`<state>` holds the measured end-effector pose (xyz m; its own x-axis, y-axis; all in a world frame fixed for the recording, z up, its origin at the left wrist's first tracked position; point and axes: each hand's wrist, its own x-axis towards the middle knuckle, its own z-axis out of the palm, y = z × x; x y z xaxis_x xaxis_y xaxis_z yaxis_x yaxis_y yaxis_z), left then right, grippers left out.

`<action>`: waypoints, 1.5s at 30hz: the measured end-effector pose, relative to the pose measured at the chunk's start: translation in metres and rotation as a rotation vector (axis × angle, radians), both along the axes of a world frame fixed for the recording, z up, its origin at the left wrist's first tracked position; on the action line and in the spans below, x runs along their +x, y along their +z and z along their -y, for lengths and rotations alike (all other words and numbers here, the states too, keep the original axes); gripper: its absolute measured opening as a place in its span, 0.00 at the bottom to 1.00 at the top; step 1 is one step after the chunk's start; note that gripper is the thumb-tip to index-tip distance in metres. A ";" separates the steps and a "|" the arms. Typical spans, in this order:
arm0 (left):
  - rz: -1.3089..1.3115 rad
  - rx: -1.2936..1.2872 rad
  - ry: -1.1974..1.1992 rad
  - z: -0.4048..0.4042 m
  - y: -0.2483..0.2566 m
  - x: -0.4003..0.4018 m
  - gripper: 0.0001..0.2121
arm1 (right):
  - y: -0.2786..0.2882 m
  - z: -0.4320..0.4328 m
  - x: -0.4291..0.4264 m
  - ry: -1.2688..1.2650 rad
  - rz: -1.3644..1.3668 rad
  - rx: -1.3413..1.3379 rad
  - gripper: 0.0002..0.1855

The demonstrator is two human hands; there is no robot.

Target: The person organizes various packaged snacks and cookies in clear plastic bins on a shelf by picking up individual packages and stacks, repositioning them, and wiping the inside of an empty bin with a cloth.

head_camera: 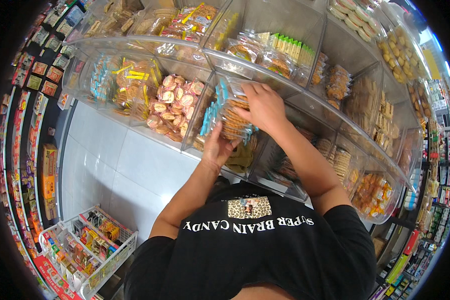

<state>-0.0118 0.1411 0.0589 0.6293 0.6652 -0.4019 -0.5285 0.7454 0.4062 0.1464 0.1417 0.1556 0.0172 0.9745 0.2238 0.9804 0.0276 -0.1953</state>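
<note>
Between my two hands is a stack of clear-wrapped round biscuits point(237, 119) with blue strips on the wrappers. My left hand point(219, 147) supports the stack from below and its near side. From above and the right, my right hand point(264, 103) grips the upper end, fingers spread over the plastic. The stack is over a clear plastic bin compartment point(197, 129) in the lower row. More blue-edged packets point(209, 114) stand beside it on the left. A brown-green cloth-like item point(240, 158) shows just beneath my left hand.
Pink-wrapped biscuits point(177, 101) and yellow-taped packets point(137, 80) fill bins to the left. A clear divider ledge point(255, 69) runs above my hands, with upper bins behind it. A white wire basket point(92, 247) of boxed goods stands on the floor at lower left.
</note>
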 end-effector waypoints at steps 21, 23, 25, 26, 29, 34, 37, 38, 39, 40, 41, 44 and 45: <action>-0.254 -0.227 0.022 -0.040 -0.034 -0.033 0.17 | -0.041 -0.042 -0.011 -0.139 -0.142 0.042 0.20; -0.258 -0.186 0.010 -0.035 -0.039 -0.044 0.20 | -0.026 -0.014 -0.004 -0.089 -0.229 0.034 0.20; -0.271 -0.188 -0.004 -0.026 -0.029 -0.047 0.21 | -0.023 0.026 0.027 -0.059 -0.366 0.059 0.20; -0.284 -0.200 -0.051 -0.020 -0.028 -0.052 0.22 | -0.027 0.051 0.047 -0.094 -0.406 0.012 0.20; -0.266 -0.193 -0.198 0.010 -0.026 -0.055 0.22 | -0.037 0.118 0.110 -0.319 -0.446 -0.257 0.19; -0.060 -0.334 -0.653 0.075 -0.009 -0.011 0.20 | -0.090 0.181 0.167 -0.411 -0.125 -0.683 0.23; -0.190 -0.598 -0.685 0.107 -0.035 0.035 0.27 | -0.121 0.174 0.180 -0.347 -0.043 -0.637 0.27; -0.266 -0.700 -0.663 0.116 -0.042 0.050 0.29 | -0.129 0.167 0.181 -0.384 -0.044 -0.664 0.27; -0.343 -0.649 -0.650 0.126 -0.047 0.066 0.31 | -0.136 0.159 0.181 -0.425 -0.047 -0.693 0.28; -0.418 -0.596 -0.638 0.135 -0.050 0.080 0.32 | -0.142 0.153 0.182 -0.467 -0.048 -0.721 0.29; -0.479 -0.579 -0.624 0.141 -0.061 0.091 0.32 | -0.154 0.148 0.187 -0.464 -0.046 -0.773 0.29; -0.632 -0.603 -0.569 0.154 -0.118 0.112 0.32 | -0.184 0.137 0.191 -0.441 -0.039 -0.876 0.26; -0.659 -0.604 -0.558 0.155 -0.123 0.119 0.30 | -0.182 0.139 0.186 -0.435 -0.041 -0.881 0.24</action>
